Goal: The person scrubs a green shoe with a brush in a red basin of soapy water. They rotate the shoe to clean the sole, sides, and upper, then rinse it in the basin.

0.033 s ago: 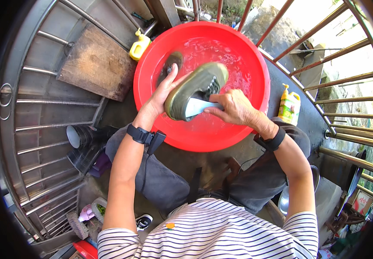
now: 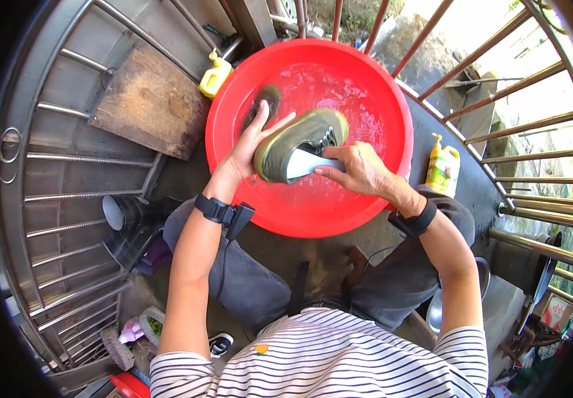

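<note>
A red plastic basin (image 2: 392,113) holds foamy water. Over it my left hand (image 2: 250,149) grips an olive-green sneaker (image 2: 303,132) by its heel end, tilted on its side with the laces facing away. My right hand (image 2: 359,169) presses a pale blue-white brush (image 2: 309,162) against the sneaker's side near the sole. A second dark shoe (image 2: 268,98) lies in the water at the basin's far left, just beyond my left fingers. Both wrists wear black bands.
A yellow bottle (image 2: 215,74) lies by the basin's left rim and a yellow-green bottle (image 2: 442,169) stands at its right. A worn wooden board (image 2: 150,103) rests on the metal grating at the left. Dark boots (image 2: 127,222) sit by my left knee. Railing bars (image 2: 531,139) ring the spot.
</note>
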`<state>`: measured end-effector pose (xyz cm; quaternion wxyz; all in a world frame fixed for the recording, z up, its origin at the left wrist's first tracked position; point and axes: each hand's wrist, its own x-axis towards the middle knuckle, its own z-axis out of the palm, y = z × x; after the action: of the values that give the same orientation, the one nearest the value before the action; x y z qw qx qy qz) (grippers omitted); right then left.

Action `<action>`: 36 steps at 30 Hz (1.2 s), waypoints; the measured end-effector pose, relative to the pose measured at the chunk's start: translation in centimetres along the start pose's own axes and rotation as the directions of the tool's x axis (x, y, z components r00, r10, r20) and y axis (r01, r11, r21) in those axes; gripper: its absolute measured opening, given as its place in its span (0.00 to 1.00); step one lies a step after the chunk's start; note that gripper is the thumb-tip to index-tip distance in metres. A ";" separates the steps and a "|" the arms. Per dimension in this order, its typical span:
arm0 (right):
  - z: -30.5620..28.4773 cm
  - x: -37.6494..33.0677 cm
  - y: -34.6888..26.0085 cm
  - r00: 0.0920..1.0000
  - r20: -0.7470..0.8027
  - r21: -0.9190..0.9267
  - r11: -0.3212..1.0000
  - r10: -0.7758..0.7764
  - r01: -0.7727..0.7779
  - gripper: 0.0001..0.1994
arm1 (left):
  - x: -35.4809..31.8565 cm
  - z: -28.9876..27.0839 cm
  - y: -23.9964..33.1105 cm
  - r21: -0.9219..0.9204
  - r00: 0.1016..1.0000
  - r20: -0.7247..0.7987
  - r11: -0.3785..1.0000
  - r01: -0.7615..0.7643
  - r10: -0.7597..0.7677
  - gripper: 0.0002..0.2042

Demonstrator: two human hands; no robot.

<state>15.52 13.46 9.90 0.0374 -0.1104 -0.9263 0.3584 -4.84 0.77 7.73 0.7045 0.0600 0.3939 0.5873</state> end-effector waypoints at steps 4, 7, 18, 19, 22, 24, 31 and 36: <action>-0.3 -0.1 0.2 0.983 -0.015 0.589 0.795 0.186 -0.141 0.16 | -0.3 -0.2 1.8 0.444 0.990 0.122 0.889 -0.115 0.066 0.45; 0.0 0.1 -0.3 0.932 0.249 0.880 0.340 0.262 -0.331 0.16 | 0.6 0.0 1.9 0.513 0.933 0.135 0.782 -0.354 0.334 0.36; 1.7 2.8 -1.0 0.921 -0.377 0.038 0.995 0.101 -0.093 0.21 | 4.5 -0.2 -1.6 -0.064 0.918 -0.189 0.929 -0.366 0.348 0.39; 1.8 2.5 -1.2 0.940 -0.337 -0.137 0.985 0.050 -0.101 0.22 | 4.7 -0.7 -1.8 -0.078 0.922 -0.194 0.932 -0.354 0.334 0.39; 2.1 1.5 -1.7 0.971 -0.229 -0.031 0.996 0.070 -0.079 0.19 | 5.0 -2.3 -2.2 -0.131 0.920 -0.253 0.932 -0.338 0.298 0.38; 2.3 1.0 -1.9 0.984 -0.147 0.096 0.991 0.102 -0.089 0.16 | 4.9 -3.2 -2.0 -0.186 0.933 -0.272 0.939 -0.290 0.234 0.36; 3.1 1.8 -1.6 0.928 -0.328 0.059 0.985 0.174 -0.163 0.20 | 4.9 -0.6 -2.7 -0.091 0.908 -0.239 0.924 -0.372 0.343 0.35; 3.3 2.2 -1.0 0.932 -0.251 0.082 0.965 0.261 -0.248 0.21 | 4.5 0.7 -4.5 -0.146 0.930 -0.300 0.953 -0.267 0.214 0.36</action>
<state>12.69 11.10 8.09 0.1145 -0.2744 -0.8821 0.3653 -0.92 3.59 3.56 0.5664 -0.0413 0.4232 0.7059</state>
